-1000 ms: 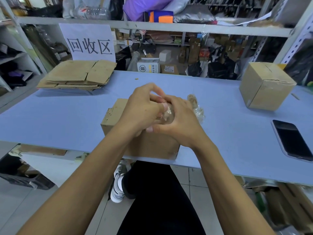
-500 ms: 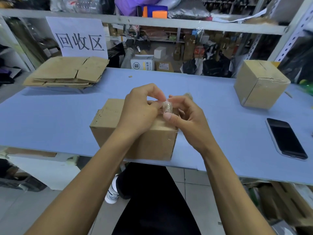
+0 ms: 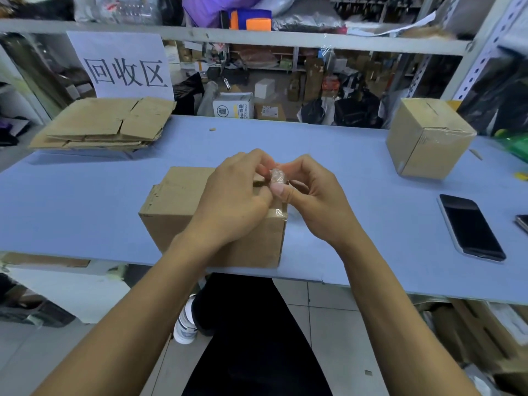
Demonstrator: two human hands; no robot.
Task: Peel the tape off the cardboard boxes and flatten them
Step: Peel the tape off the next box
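We pinch the tape wad (image 3: 277, 176) between left hand (image 3: 234, 195) and right hand (image 3: 311, 195), fingers curled on it, its long axis roughly upright. The box (image 3: 177, 204) sits directly beneath our fingers.

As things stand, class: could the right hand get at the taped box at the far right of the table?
Probably yes: bare table lies between the right hand and the taped box, though its fingers pinch a tape wad.

Blue table (image 3: 85, 212): near box (image 3: 177, 207), far-right box (image 3: 428, 138), flattened cardboard stack (image 3: 105, 124), phone (image 3: 470, 227).
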